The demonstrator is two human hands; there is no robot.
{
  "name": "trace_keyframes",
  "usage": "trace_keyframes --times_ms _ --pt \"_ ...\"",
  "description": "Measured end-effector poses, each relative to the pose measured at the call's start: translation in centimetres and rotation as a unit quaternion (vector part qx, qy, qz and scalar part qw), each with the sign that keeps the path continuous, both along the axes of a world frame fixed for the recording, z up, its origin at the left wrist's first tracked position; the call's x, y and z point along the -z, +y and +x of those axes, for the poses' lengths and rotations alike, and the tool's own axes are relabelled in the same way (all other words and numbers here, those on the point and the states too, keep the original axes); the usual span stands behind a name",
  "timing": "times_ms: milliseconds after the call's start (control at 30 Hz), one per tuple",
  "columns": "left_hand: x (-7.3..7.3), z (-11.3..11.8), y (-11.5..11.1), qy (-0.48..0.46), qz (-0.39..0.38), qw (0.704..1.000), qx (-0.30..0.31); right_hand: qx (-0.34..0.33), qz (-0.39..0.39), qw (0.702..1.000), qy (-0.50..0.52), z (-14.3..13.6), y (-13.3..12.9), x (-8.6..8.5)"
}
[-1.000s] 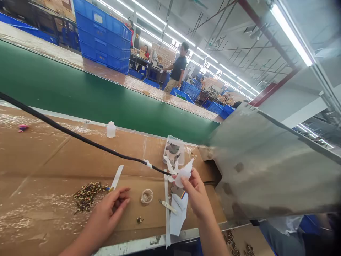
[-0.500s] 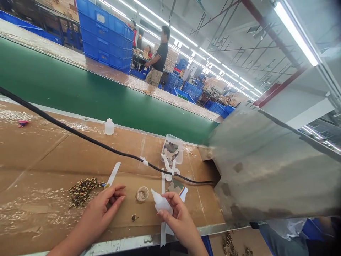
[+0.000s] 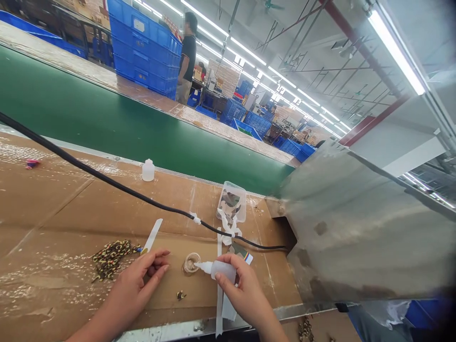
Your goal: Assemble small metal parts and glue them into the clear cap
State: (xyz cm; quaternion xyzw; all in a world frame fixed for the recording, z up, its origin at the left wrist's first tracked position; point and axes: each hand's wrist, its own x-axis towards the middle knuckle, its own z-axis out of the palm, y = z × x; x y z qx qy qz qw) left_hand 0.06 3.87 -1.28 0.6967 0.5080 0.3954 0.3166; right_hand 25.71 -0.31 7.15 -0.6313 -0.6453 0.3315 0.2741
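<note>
My right hand point(image 3: 245, 287) grips a translucent white squeeze bottle point(image 3: 224, 270) with a pointed nozzle. The bottle lies nearly level, its tip at a small clear round cup point(image 3: 191, 262) on the cardboard. My left hand point(image 3: 144, 280) rests to the left of the cup, fingers loosely curled and thumb apart, with nothing visible in it. Behind that hand lies a heap of small black-and-yellow pieces point(image 3: 110, 259), partly beside a white strip point(image 3: 153, 236). One small dark-and-gold piece point(image 3: 180, 295) sits alone between my hands.
A black cable point(image 3: 135, 191) crosses the cardboard-covered bench. Beyond it are another white bottle point(image 3: 148, 171) and a clear box point(image 3: 232, 199) holding camouflage-patterned pieces. A green belt point(image 3: 160, 137) runs behind; a metal housing point(image 3: 356, 237) stands at right. A person point(image 3: 187, 57) stands by blue crates point(image 3: 142, 47).
My right hand has tipped the bottle from slanting upward to nearly level, bringing its nozzle to the cup. My left hand has barely moved. The person in the background has shifted left.
</note>
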Motion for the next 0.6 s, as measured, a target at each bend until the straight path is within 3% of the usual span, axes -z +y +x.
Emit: trace_keyframes --times_ms 200,600 --pt "-0.1 0.0 -0.1 -0.002 -0.007 1.000 0.005 -0.018 0.045 0.997 -0.061 -0.6 1.0 -1.6" --pt "-0.1 0.0 -0.2 -0.015 -0.005 1.000 -0.001 -0.003 0.032 0.997 -0.070 -1.7 2.0 -2.7"
